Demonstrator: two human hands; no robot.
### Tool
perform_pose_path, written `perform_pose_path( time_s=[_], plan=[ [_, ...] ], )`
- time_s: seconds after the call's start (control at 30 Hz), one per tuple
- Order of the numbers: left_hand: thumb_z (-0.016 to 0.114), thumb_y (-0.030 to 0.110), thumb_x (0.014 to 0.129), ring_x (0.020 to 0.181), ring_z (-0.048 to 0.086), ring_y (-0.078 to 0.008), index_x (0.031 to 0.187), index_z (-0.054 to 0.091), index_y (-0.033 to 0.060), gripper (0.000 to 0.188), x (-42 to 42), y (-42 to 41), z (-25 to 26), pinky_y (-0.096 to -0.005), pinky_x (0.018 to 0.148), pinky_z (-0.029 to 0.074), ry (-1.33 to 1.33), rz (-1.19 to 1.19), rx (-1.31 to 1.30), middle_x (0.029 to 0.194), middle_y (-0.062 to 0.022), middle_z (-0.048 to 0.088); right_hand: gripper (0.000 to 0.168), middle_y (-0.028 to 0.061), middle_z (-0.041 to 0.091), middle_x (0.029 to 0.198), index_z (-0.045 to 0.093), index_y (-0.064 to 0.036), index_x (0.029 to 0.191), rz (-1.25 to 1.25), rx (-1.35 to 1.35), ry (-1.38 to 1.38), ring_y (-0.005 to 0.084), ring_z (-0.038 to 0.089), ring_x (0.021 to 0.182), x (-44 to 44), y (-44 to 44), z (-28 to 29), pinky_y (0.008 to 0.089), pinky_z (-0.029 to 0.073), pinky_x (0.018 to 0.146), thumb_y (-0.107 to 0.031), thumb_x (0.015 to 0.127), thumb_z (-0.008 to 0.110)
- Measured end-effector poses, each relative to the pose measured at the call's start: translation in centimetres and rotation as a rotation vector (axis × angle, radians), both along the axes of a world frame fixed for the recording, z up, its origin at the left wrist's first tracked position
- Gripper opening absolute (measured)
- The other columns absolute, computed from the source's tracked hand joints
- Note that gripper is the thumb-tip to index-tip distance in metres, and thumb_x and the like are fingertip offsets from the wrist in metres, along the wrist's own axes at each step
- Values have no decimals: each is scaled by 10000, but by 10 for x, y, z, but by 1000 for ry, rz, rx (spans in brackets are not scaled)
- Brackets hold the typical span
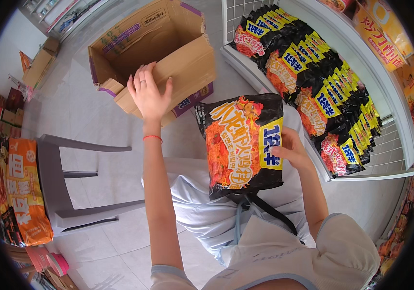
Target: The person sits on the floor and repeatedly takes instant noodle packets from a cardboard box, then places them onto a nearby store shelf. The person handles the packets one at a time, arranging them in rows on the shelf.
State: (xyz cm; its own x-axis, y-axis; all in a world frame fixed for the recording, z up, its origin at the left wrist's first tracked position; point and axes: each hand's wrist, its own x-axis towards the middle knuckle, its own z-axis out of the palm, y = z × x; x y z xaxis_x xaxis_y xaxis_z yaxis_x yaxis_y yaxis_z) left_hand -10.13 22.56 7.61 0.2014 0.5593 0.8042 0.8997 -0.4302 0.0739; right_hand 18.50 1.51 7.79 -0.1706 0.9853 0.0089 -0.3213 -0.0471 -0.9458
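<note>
My left hand [150, 90] lies on the near flap of an open cardboard box [178, 78], its fingers bent over the flap's edge and a ring on one of them. The part of the box's inside that shows holds nothing that I can make out. A black noodle packet [234, 145] with a yellow band and a picture of red noodles is in my right hand [288, 148], which grips it by its right edge above my lap. To the right of it, several rows of like black and yellow packets [301, 79] stand upright on a white wire-sided shelf.
A grey plastic stool [53, 181] lies on its side at the left, beside an orange noodle packet [29, 192]. The white shelf edge [312, 156] runs close by my right forearm. More yellow packets [381, 40] fill the upper right. A pink round item [59, 264] sits lower left.
</note>
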Motion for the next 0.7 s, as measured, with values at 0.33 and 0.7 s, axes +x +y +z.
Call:
perform_pose_path(
  time_s=[0.33, 0.7],
  plan=[
    [589, 176, 808, 1095, 516, -243, 1064, 569, 62, 280, 10, -45, -12, -429, 978, 323, -87, -293, -24, 1073, -79, 600, 391, 43, 623, 998, 528, 5, 1118, -51, -36, -121, 97, 598, 877, 11, 5, -23, 245, 487, 758, -60, 766, 686],
    [632, 180, 831, 845, 616, -142, 1073, 588, -8, 310, 36, -104, -86, -269, 824, 454, -1224, -783, -1592, 972, -84, 649, 379, 31, 618, 971, 510, 14, 1123, -101, -134, -123, 78, 585, 861, -14, 8, -62, 225, 490, 709, -48, 786, 673]
  ],
)
